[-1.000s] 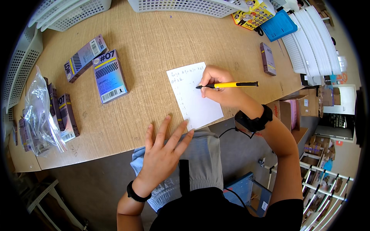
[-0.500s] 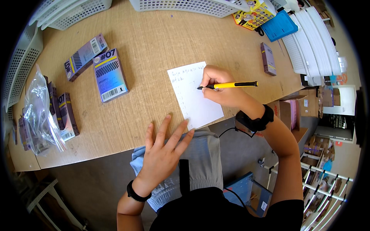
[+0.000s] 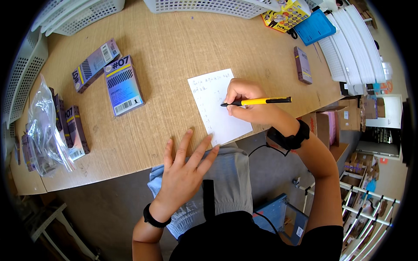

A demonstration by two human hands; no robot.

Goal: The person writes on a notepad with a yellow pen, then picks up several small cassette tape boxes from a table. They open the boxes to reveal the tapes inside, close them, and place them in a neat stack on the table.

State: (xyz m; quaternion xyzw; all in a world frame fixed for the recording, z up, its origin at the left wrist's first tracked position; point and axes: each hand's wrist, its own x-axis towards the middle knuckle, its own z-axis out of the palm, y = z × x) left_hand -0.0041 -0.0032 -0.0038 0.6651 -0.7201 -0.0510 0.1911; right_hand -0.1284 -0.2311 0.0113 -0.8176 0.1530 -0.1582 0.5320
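The right hand point(image 3: 254, 104) pinches a yellow and black pen point(image 3: 257, 102). The pen's tip is a little lower on the white paper point(image 3: 228, 126) than half a second ago. The paper lies at the near edge of the desk point(image 3: 170, 56). The left hand point(image 3: 180, 180) stays put, fingers spread, two fingertips by the paper's bottom corner.

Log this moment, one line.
right hand: gripping yellow pen | tip: at paper | left hand: spread, at paper's near corner
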